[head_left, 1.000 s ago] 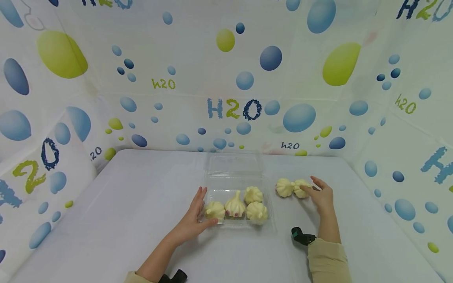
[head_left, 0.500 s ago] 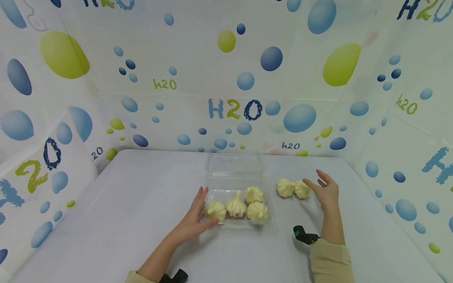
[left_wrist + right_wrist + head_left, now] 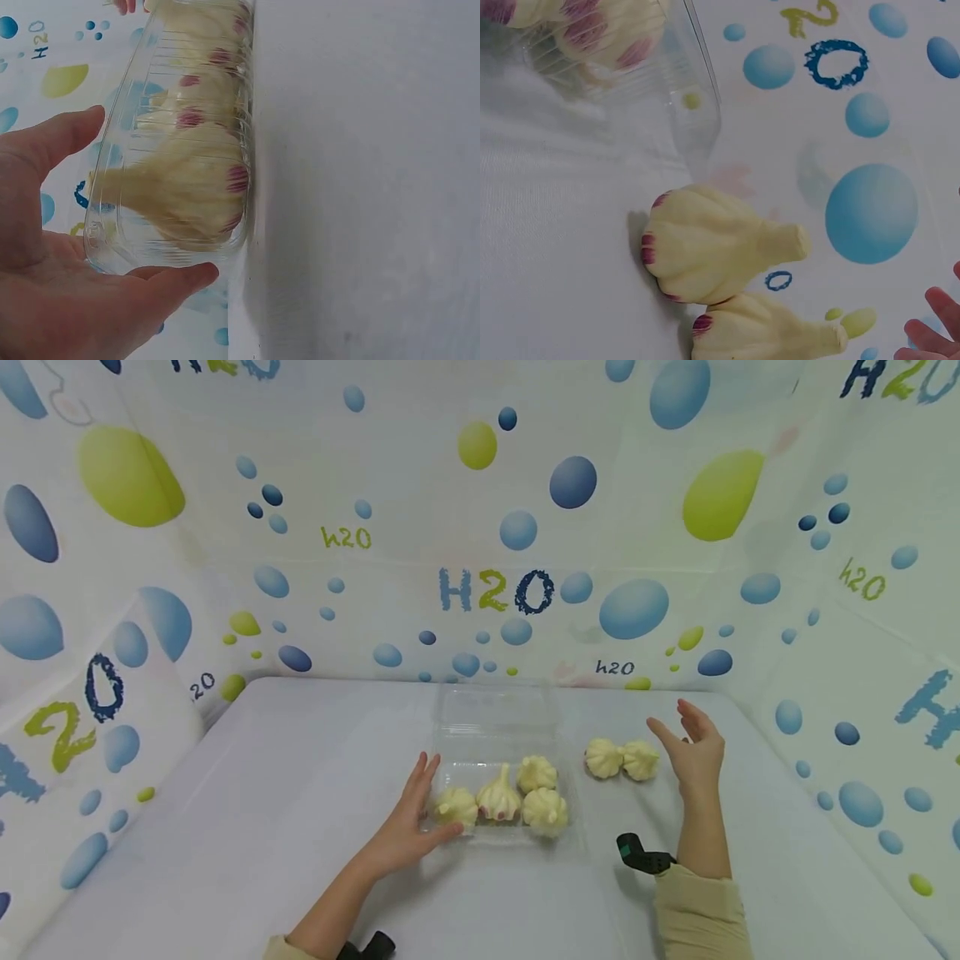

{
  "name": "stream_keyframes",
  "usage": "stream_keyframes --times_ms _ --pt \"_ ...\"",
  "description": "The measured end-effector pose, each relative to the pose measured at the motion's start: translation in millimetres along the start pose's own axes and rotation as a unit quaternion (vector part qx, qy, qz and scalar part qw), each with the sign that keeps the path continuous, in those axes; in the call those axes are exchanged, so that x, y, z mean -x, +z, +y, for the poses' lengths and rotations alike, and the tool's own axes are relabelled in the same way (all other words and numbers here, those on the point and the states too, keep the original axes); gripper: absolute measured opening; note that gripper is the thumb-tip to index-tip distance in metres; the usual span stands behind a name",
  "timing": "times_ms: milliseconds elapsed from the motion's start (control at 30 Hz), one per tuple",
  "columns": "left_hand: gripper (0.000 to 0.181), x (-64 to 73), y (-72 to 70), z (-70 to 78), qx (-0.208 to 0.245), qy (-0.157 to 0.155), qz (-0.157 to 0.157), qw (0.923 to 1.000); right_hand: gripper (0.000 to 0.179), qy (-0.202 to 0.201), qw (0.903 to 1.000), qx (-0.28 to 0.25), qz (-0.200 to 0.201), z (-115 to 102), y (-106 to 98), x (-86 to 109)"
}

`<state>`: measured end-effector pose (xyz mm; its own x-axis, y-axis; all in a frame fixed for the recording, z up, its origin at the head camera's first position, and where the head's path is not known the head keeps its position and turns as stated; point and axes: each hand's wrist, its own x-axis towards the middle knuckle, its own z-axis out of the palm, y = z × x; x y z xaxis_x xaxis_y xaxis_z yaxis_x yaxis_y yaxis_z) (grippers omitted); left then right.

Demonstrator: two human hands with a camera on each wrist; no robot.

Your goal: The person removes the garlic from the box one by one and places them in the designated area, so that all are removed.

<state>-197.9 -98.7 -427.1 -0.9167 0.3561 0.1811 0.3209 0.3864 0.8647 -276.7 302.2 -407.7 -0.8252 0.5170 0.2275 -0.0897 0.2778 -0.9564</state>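
A clear plastic clamshell container (image 3: 480, 839) lies in the middle of the table in the head view, its lid (image 3: 495, 706) folded back. Several garlic bulbs sit inside, among them an upright-stemmed garlic bulb (image 3: 498, 797). My left hand (image 3: 401, 831) rests at the container's near left corner, thumb on the near side and extended fingers along the left end. Two more garlic bulbs stand right of the container, a left bulb (image 3: 603, 758) touching a right bulb (image 3: 640, 761). My right hand (image 3: 696, 760) is raised beside them, fingers spread and holding nothing; its fingertips (image 3: 930, 337) edge into the right wrist view.
The white tabletop (image 3: 300, 760) reaches back to a patterned curtain (image 3: 405, 468) with drops and lettering, which also hangs at both sides. Black wrist cameras, one being the right camera (image 3: 643, 856), jut out near the sleeves.
My right hand has let go of the right loose garlic bulb and moved up and to the right, its fingers spreading. The left hand stays at the container.
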Motion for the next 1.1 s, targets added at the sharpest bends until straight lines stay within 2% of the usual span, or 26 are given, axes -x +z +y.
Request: stream_keyframes --times_ms 100,200,233,300,367,467,567,700,800,1100 --pt "0.091 -1.2 -0.7 0.2 0.002 0.001 -0.003 1.0000 0.066 -0.018 0.9998 0.000 -0.004 43.5 6.2 -29.3" --pt "0.091 -1.9 -1.1 0.4 0.004 0.001 -0.008 1.0000 0.066 -0.026 0.9995 0.002 -0.016 57.5 11.4 -38.1" --pt "0.091 -2.2 -1.1 0.3 0.004 0.000 -0.010 0.9999 0.066 -0.027 0.9994 0.008 -0.018 55.3 13.0 -37.0" --pt "0.092 -2.9 -1.2 0.0 0.001 -0.001 -0.012 0.9999 0.066 -0.033 0.9990 0.004 -0.030 42.4 15.4 -28.3" --pt "0.095 -3.6 -1.1 -0.5 -0.002 -0.005 -0.014 0.9999 0.065 -0.027 0.9987 -0.004 -0.043 14.5 17.0 -11.3" --pt "0.099 -4.3 -0.3 -1.8 -0.014 -0.014 -0.011 0.9998 0.067 -0.038 0.9973 -0.013 -0.061 -24.2 19.1 14.6" --pt "0.101 -4.9 0.5 -3.2 -0.016 -0.019 -0.007 0.9997 0.063 -0.054 0.9954 -0.029 -0.073 -26.2 24.2 19.1" --pt "0.101 -5.7 1.1 -4.1 -0.008 -0.023 -0.005 0.9997 0.064 -0.070 0.9919 -0.025 -0.103 -34.3 28.8 28.0" --pt "0.100 -6.1 1.2 -4.8 -0.005 -0.026 -0.004 0.9997 0.066 -0.067 0.9902 -0.003 -0.122 -59.7 29.7 43.8" --pt "0.097 -6.4 2.1 -6.6 -0.012 -0.023 0.001 0.9997 0.062 -0.061 0.9859 -0.014 -0.155 -77.6 39.0 54.0"
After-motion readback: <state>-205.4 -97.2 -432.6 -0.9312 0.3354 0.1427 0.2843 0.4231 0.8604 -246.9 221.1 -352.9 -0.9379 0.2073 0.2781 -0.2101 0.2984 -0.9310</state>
